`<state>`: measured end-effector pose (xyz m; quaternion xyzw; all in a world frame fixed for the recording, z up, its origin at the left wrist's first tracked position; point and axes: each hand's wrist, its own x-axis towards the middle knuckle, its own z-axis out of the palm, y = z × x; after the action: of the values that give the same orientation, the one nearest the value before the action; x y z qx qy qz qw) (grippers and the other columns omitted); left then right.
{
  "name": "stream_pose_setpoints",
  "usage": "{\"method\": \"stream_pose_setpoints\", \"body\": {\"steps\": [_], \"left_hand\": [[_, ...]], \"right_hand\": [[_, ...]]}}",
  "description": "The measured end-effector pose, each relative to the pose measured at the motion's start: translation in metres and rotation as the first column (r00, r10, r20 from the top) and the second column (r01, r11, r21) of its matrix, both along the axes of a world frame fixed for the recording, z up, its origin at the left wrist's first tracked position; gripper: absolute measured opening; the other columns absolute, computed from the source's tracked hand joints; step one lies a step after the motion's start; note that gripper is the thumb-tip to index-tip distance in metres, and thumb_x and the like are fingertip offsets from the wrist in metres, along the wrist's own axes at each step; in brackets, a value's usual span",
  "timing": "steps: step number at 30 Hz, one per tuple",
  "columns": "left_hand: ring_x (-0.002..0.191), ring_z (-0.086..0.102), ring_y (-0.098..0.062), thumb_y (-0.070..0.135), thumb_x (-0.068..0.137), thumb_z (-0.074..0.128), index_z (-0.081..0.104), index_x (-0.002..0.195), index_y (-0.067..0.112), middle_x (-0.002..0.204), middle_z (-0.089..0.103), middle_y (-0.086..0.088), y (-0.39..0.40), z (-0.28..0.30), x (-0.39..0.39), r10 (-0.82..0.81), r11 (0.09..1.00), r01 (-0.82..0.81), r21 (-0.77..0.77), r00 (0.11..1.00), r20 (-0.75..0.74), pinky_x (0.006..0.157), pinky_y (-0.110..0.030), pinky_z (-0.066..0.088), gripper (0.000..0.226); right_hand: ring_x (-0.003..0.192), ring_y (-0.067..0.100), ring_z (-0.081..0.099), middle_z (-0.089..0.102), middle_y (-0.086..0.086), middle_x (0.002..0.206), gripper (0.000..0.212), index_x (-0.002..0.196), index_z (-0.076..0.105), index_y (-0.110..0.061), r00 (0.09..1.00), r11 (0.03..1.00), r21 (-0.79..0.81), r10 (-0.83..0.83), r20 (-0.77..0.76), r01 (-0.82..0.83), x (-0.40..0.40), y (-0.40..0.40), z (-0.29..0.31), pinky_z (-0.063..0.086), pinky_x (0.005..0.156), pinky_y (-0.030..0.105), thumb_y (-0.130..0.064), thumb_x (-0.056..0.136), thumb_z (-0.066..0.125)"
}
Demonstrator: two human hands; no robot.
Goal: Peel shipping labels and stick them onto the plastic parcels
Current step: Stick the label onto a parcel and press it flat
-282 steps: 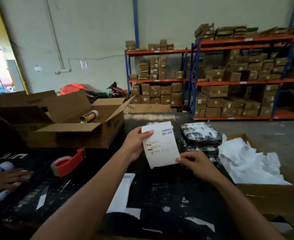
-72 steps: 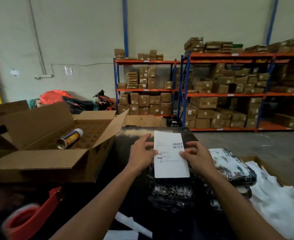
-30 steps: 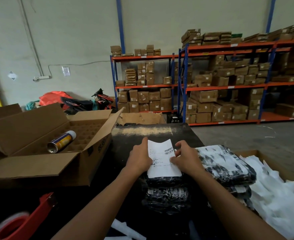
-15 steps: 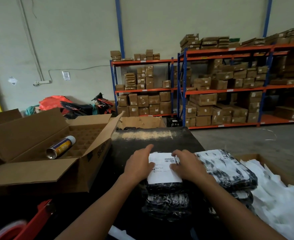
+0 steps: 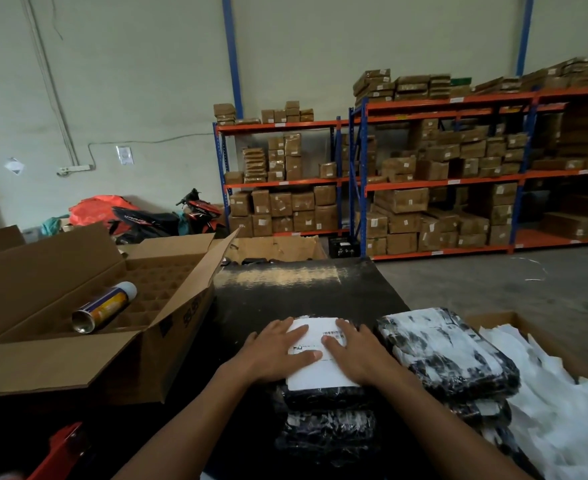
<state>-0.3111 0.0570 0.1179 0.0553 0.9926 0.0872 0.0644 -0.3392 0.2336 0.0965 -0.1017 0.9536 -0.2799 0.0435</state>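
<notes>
Both hands press flat on the label.

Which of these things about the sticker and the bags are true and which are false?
1. Both hands press flat on the white label. True.
2. The label lies on the cardboard box. False: it lies on a black parcel.
3. The left hand holds the spray can. False: the spray can lies in the cardboard box.
4. More black parcels are stacked beside the right hand. True.
</notes>
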Motion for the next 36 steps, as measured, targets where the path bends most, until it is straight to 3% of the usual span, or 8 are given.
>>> {"method": "stream_pose_setpoints", "body": {"steps": [7,13,18,24,27,30,34,36], "left_hand": [[0.148,-0.001,-0.027,0.074,0.082,0.04,0.009,0.151,0.038,0.162,0.001,-0.003,0.0,0.01,-0.015,0.018,0.992,-0.027,0.123,0.997,0.076,0.119,-0.047,0.009,0.083],[0.148,0.009,-0.02,0.062,0.085,0.053,0.021,0.149,0.036,0.161,0.005,0.004,-0.013,0.005,-0.015,-0.003,0.944,-0.028,0.328,0.996,0.092,0.116,-0.036,0.014,0.077],[0.148,0.009,-0.017,0.048,0.091,0.055,0.022,0.15,0.028,0.161,0.004,0.001,-0.011,0.014,-0.015,-0.015,0.917,-0.042,0.396,0.99,0.139,0.114,-0.03,0.016,0.071],[0.148,-0.008,-0.02,0.05,0.096,0.042,0.011,0.153,0.025,0.161,-0.009,0.001,0.001,-0.006,-0.014,0.048,0.92,-0.076,0.385,0.996,0.081,0.12,-0.04,0.005,0.07],[0.148,-0.005,-0.017,0.037,0.098,0.046,0.016,0.152,0.023,0.161,-0.009,0.004,-0.003,-0.003,-0.012,0.062,0.847,-0.12,0.517,0.99,0.128,0.12,-0.037,0.007,0.064],[0.148,0.001,-0.018,0.024,0.097,0.05,0.023,0.151,0.021,0.161,-0.006,0.002,-0.003,0.005,-0.008,0.077,0.756,-0.165,0.634,0.983,0.164,0.117,-0.032,0.009,0.061],[0.147,0.01,-0.02,0.045,0.091,0.057,0.015,0.152,0.02,0.161,-0.009,0.0,0.005,0.001,0.008,0.088,0.832,-0.121,0.542,0.992,0.086,0.113,-0.028,0.02,0.079],[0.146,0.013,-0.015,0.045,0.086,0.064,0.014,0.152,0.02,0.16,-0.01,0.008,0.003,-0.012,0.015,0.068,0.766,-0.099,0.635,0.995,0.073,0.107,-0.022,0.026,0.087]], "right_hand": [[0.146,0.033,-0.005,-0.007,0.009,0.16,0.054,0.147,0.022,-0.036,0.994,0.992,0.073,0.103,-0.029,-0.101,-0.017,-0.008,0.015,0.013,0.117,0.051,-0.045,0.095,0.034],[0.145,0.034,0.013,0.011,0.013,0.159,0.066,0.147,0.024,-0.029,1.0,0.999,-0.054,0.003,0.017,-0.002,-0.022,-0.006,-0.003,0.023,0.114,0.047,-0.055,0.089,0.038],[0.144,0.032,0.018,0.011,0.013,0.159,0.072,0.15,0.018,-0.024,0.995,0.998,-0.06,0.031,0.091,-0.025,-0.024,-0.006,0.009,0.024,0.112,0.041,-0.056,0.089,0.041],[0.145,0.03,0.014,0.006,0.013,0.159,0.057,0.145,0.034,-0.026,0.999,0.991,-0.128,0.041,-0.017,-0.043,-0.012,-0.004,0.005,0.024,0.114,0.04,-0.046,0.093,0.045],[0.145,0.028,0.017,0.023,0.014,0.156,0.052,0.143,0.04,-0.02,1.0,0.982,-0.187,0.007,-0.015,-0.009,-0.015,-0.003,0.005,0.025,0.115,0.038,-0.039,0.095,0.046],[0.135,0.03,0.035,0.031,0.014,0.15,0.053,0.143,0.036,-0.015,0.999,0.98,-0.198,0.019,0.03,-0.013,-0.017,0.002,0.013,0.034,0.106,0.033,-0.035,0.095,0.048],[0.125,0.026,0.045,0.034,0.01,0.144,0.063,0.139,0.039,-0.017,0.998,0.974,-0.224,0.05,0.028,-0.042,-0.007,0.012,0.019,0.038,0.094,0.028,-0.04,0.085,0.061],[0.132,0.023,0.038,0.026,0.006,0.149,0.075,0.143,0.034,-0.018,0.994,0.959,-0.267,0.102,0.027,-0.091,0.003,0.015,0.008,0.036,0.101,0.027,-0.047,0.081,0.066]]}}
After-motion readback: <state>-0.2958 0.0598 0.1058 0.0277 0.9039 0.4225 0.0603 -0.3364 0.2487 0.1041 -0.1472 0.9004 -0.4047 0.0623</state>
